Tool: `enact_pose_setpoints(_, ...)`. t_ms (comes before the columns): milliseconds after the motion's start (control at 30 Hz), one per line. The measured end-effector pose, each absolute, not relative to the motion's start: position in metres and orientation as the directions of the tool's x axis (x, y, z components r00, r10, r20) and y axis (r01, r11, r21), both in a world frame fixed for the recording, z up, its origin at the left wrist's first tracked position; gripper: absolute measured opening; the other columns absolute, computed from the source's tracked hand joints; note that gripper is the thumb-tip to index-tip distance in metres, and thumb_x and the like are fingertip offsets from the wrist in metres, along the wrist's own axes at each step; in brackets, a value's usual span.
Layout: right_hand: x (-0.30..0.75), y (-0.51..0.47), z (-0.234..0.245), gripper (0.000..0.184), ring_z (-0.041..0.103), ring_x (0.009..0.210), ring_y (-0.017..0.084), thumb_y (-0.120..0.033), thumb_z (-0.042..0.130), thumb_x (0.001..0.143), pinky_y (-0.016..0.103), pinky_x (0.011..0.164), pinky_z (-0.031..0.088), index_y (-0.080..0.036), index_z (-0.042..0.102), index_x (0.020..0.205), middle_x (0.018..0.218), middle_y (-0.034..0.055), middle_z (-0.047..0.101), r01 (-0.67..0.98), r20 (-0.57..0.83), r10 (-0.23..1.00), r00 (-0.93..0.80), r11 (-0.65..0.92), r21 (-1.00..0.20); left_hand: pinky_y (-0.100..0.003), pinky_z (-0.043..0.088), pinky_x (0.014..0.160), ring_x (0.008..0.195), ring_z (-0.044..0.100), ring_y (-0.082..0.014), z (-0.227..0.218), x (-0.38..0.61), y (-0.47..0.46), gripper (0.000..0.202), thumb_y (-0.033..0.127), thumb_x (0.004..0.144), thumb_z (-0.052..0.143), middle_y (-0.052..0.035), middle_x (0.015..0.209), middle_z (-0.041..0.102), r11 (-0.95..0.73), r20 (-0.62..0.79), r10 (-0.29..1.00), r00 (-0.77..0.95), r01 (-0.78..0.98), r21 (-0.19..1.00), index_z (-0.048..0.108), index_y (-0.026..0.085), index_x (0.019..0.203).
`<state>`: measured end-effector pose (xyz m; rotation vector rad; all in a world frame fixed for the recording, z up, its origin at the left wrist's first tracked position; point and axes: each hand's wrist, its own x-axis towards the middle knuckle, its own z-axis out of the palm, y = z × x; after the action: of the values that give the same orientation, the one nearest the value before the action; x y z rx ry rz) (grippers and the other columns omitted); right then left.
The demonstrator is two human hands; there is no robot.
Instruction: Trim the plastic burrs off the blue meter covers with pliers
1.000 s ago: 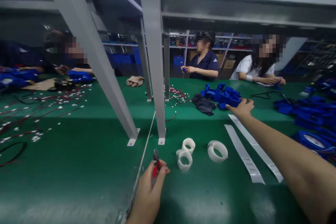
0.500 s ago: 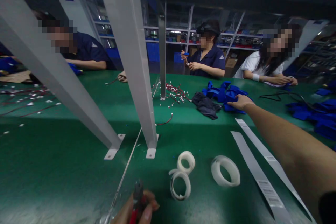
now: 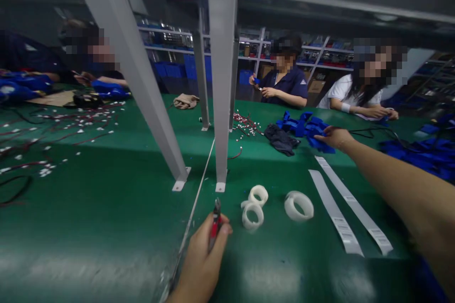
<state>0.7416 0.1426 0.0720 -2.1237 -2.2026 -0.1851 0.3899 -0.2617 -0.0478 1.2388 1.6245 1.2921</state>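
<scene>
My left hand (image 3: 209,246), low in the middle, is closed around small side cutters (image 3: 214,227) with red handles, their jaws pointing up and away from me. At the end of my outstretched right arm, my right hand (image 3: 336,137) has its thumb and fingers on a blue plastic part (image 3: 316,128) at the near right of a small pile. The finer shape of that part is hidden by the pile and the distance. A dark cloth (image 3: 282,139) lies just left of the pile.
Pale tape rolls (image 3: 253,215) and a wider clear roll (image 3: 301,206) lie on the green table (image 3: 117,236). Label strips (image 3: 337,213) are beside them. Grey posts (image 3: 221,104) stand ahead. Wires with white connectors (image 3: 81,125) are scattered left. Co-workers (image 3: 286,85) sit opposite.
My view has shifted, bringing more of the left of the table into sight. My left hand with the side cutters has come further up into view. My right hand stays at the blue parts.
</scene>
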Motion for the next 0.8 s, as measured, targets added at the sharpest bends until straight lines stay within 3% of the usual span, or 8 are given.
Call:
enact_pose_setpoints(133, 0.733, 0.089, 0.131, 0.057, 0.061, 0.087, 0.018, -0.058, 0.062, 0.095, 0.035, 0.079, 0.042, -0.005, 0.067, 0.116, 0.108, 0.0173, 0.071, 0.991, 0.213, 0.969, -0.126, 0.116, 0.060, -0.034, 0.053, 0.089, 0.094, 0.071, -0.0223, -0.047, 0.391, -0.262, 0.026, 0.044, 0.102, 0.053, -0.0068, 0.098, 0.072, -0.063, 0.109, 0.936, -0.335, 0.146, 0.987, 0.063, 0.020, 0.106)
enact_pose_setpoints(233, 0.725, 0.021, 0.160, 0.058, 0.062, 0.086, 0.019, -0.064, 0.070, 0.086, 0.033, 0.077, 0.042, -0.013, 0.068, 0.115, 0.105, 0.0112, 0.072, 0.969, 0.259, 0.934, -0.244, 0.241, 0.044, -0.034, 0.053, 0.087, 0.092, 0.072, -0.0211, -0.047, 0.392, -0.262, 0.023, 0.040, 0.101, 0.057, -0.0066, 0.096, 0.072, -0.143, 0.146, 0.903, -0.404, 0.038, 0.989, 0.063, 0.019, 0.105)
enact_pose_setpoints(300, 0.713, -0.044, 0.161, 0.049, 0.066, 0.086, 0.020, -0.059, 0.079, 0.082, 0.032, 0.078, 0.046, -0.019, 0.068, 0.109, 0.100, 0.0066, 0.073, 0.898, 0.274, 0.867, -0.416, 0.439, -0.024, -0.033, 0.054, 0.086, 0.092, 0.072, -0.0205, -0.048, 0.392, -0.261, 0.022, 0.039, 0.100, 0.058, -0.0068, 0.097, 0.071, -0.186, 0.163, 0.875, -0.456, -0.007, 0.982, 0.062, 0.018, 0.105)
enact_pose_setpoints(433, 0.672, -0.188, 0.111, 0.040, 0.067, 0.083, 0.027, -0.058, 0.073, 0.089, 0.039, 0.073, 0.053, -0.025, 0.069, 0.110, 0.095, 0.0069, 0.071, 0.647, 0.130, 0.682, -0.720, 0.727, -0.229, -0.032, 0.055, 0.086, 0.093, 0.072, -0.0190, -0.051, 0.388, -0.257, 0.021, 0.037, 0.099, 0.057, -0.0063, 0.096, 0.069, -0.264, 0.206, 0.817, -0.539, -0.032, 0.964, 0.059, 0.018, 0.107)
enact_pose_setpoints(500, 0.645, -0.242, 0.076, 0.033, 0.067, 0.092, 0.031, -0.054, 0.065, 0.095, 0.046, 0.080, 0.056, -0.026, 0.067, 0.112, 0.100, 0.0086, 0.070, 0.568, 0.100, 0.610, -0.786, 0.776, -0.273, -0.031, 0.054, 0.087, 0.094, 0.072, -0.0182, -0.053, 0.385, -0.256, 0.019, 0.036, 0.098, 0.056, -0.0060, 0.097, 0.068, -0.299, 0.230, 0.793, -0.565, -0.032, 0.954, 0.058, 0.018, 0.108)
enact_pose_setpoints(600, 0.609, -0.285, 0.036, 0.027, 0.067, 0.098, 0.036, -0.045, 0.065, 0.097, 0.051, 0.078, 0.059, -0.024, 0.067, 0.114, 0.101, 0.0122, 0.069, 0.515, 0.109, 0.564, -0.818, 0.805, -0.296, -0.030, 0.053, 0.086, 0.093, 0.071, -0.0170, -0.056, 0.381, -0.257, 0.018, 0.034, 0.098, 0.055, -0.0058, 0.097, 0.067, -0.331, 0.255, 0.763, -0.594, -0.020, 0.944, 0.057, 0.018, 0.107)
enact_pose_setpoints(700, 0.594, -0.296, 0.021, 0.051, 0.063, 0.117, 0.037, -0.052, 0.067, 0.095, 0.055, 0.092, 0.059, -0.025, 0.057, 0.136, 0.126, 0.0137, 0.066, 0.483, 0.184, 0.563, -0.806, 0.805, -0.345, -0.029, 0.053, 0.085, 0.091, 0.071, -0.0166, -0.056, 0.379, -0.260, 0.017, 0.032, 0.097, 0.056, -0.0060, 0.096, 0.066, -0.351, 0.275, 0.739, -0.615, -0.002, 0.937, 0.056, 0.017, 0.106)
enact_pose_setpoints(800, 0.607, -0.298, 0.019, 0.074, 0.052, 0.138, 0.035, -0.060, 0.070, 0.091, 0.058, 0.112, 0.050, -0.032, 0.040, 0.153, 0.152, 0.0107, 0.052, 0.453, 0.338, 0.615, -0.713, 0.771, -0.448, -0.029, 0.054, 0.083, 0.090, 0.071, -0.0169, -0.054, 0.379, -0.263, 0.016, 0.030, 0.097, 0.055, -0.0064, 0.095, 0.066, -0.365, 0.291, 0.717, -0.633, 0.015, 0.931, 0.056, 0.017, 0.105)
